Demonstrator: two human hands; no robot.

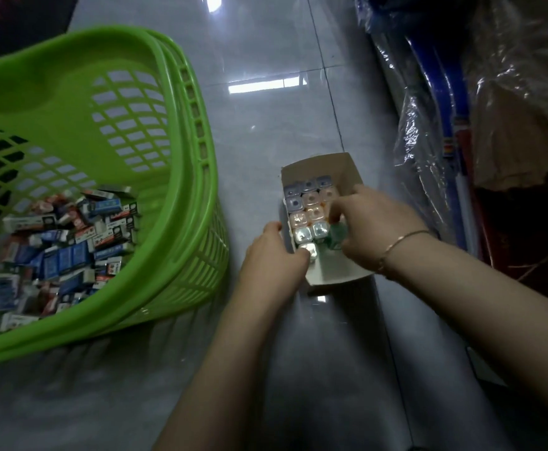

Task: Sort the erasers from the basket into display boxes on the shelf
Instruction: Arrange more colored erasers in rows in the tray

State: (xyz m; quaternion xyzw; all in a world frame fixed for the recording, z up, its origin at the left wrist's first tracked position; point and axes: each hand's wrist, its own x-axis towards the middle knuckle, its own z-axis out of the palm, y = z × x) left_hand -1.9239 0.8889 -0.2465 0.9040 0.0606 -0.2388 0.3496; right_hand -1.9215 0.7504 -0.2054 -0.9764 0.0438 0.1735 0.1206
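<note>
1. The right hand's (373, 222) fingers (337, 211) are curled down into the cardboard box (331, 167), and a green eraser (336, 237) seems to be pinched there, though most of it is hidden under the hand.
2. The left hand's (272, 255) fingers are wrapped around the box's near left wall, with the thumb (302, 253) pressed against a shiny wrapped eraser (310, 250) at the front of the row.
3. The box is sat on the tiled floor (266, 125), and it's already packed with rows of little wrapped erasers (308, 209): bluish ones at the far end, pinkish-orange in the middle, pale ones nearer. The near right corner is left bare.
4. A thin bracelet (396, 245) is worn on the right wrist.
5. A green plastic basket (175, 177) is parked well to the left of the box, and a jumbled pile of boxed erasers (67, 242) in blue, red and white sleeves is heaped in its bottom.
6. Stuff wrapped in clear plastic (429, 141) is stacked along the right side.
</note>
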